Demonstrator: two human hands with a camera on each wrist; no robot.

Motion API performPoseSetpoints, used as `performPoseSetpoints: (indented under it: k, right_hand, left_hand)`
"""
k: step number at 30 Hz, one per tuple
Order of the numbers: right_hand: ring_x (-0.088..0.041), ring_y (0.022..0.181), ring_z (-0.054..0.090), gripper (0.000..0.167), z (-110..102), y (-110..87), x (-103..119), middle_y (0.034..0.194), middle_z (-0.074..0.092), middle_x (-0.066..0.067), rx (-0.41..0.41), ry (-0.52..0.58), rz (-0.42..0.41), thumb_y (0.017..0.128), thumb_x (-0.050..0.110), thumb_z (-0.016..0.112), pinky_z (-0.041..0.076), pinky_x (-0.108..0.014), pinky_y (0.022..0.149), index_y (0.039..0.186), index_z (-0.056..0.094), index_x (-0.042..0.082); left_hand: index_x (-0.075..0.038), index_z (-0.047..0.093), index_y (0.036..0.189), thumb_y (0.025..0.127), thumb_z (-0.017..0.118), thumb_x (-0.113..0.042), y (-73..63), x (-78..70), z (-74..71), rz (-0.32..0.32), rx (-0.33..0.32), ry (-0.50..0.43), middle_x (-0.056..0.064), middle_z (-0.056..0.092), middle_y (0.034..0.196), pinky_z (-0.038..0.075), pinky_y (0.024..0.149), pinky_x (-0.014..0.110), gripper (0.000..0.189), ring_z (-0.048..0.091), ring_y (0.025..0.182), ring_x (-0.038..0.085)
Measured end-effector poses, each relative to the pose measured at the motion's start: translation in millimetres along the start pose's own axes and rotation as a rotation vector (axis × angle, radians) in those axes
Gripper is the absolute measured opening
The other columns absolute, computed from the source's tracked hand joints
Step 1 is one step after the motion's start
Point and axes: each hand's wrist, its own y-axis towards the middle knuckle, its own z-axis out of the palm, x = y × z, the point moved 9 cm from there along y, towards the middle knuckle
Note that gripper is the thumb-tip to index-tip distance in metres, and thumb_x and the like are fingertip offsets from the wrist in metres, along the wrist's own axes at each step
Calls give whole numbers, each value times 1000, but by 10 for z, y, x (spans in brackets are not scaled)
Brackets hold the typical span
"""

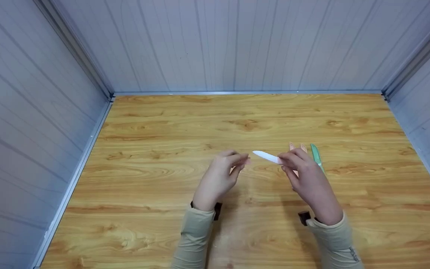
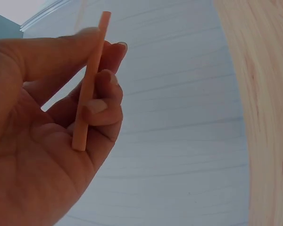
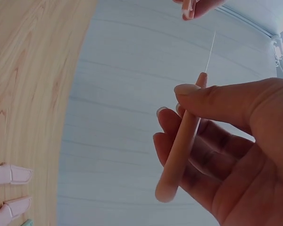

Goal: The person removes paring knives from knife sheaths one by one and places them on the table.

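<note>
My right hand (image 1: 310,183) grips a small knife (image 3: 177,155) by its pink handle, thumb on one side and fingers on the other. Its white blade (image 1: 265,156) points left, out of any cover. A slim pink knife sheath (image 2: 90,77) is pinched between the thumb and fingers of my left hand (image 1: 218,177). In the head view the blade tip is close to the sheath but apart from it. The right wrist view shows the sheath's end (image 3: 188,8) beyond the blade, which appears there edge-on as a thin line.
Two pink knives (image 3: 12,174) in covers and a green one (image 1: 315,153) lie on the wooden table (image 1: 144,168), partly hidden behind my right hand. Pale panel walls (image 1: 218,45) enclose the table at the back and both sides.
</note>
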Motion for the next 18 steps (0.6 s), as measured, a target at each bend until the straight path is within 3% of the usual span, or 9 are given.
performPoseSetpoints:
  k: [5,10,14,18]
  right_hand:
    - [-11,92,64,28,54,6,6,97,58,-1,0,52,22,80,-7,73,54,-23,75,104,67,5]
    - [-8,85,61,19,82,15,34,93,59,0,-14,12,38,83,3,72,54,-25,71,101,67,7]
    - [-8,83,60,19,117,27,49,93,60,0,-2,31,68,85,6,72,54,-25,67,103,66,7]
    - [-8,84,61,25,157,31,64,94,60,1,21,91,92,87,5,70,54,-22,66,111,65,5]
  left_hand:
    - [1,68,113,93,59,1,-3,33,1,3,4,-6,4,63,95,49,78,20,23,62,92,11]
    - [0,68,112,93,59,2,0,45,-10,-4,0,25,5,64,96,48,82,24,22,61,97,15]
    - [-4,64,99,89,65,0,-2,62,-35,-42,-22,37,4,63,89,49,74,29,10,60,85,17]
    - [-6,60,87,85,70,0,-5,77,-63,-57,-47,-22,1,62,80,50,67,26,12,59,76,12]
